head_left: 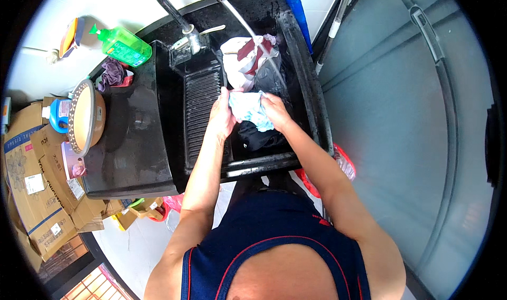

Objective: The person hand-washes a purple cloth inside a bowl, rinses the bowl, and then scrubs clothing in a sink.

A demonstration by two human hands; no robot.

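two hands grip one light blue cloth (247,108) between them, above the black sink (310,83): the left hand (224,112) has its left side bunched in closed fingers, and the right hand (274,109) is closed on the other side. wet fingers could, i judge, let the cloth slide, dropping it onto the black cloth (260,137) below. water from the curved tap (173,9) runs onto a white and maroon cloth (240,62) just beyond the hands; a fold standing up under that stream could throw splashes over the edge, and if colours bleed, the pale cloth might stain.

the sink holds the black cloth and the white and maroon one, beside a ribbed washboard (203,115) on the left. on the counter, a green bottle (127,46) shows green through its wall. farther left are a pale round basin (84,117), whose contents i cannot make out, a blue bottle (62,116) and cardboard boxes (53,173). a red-rimmed bin (308,185) sits low by the sink's near right corner, its contents unclear.
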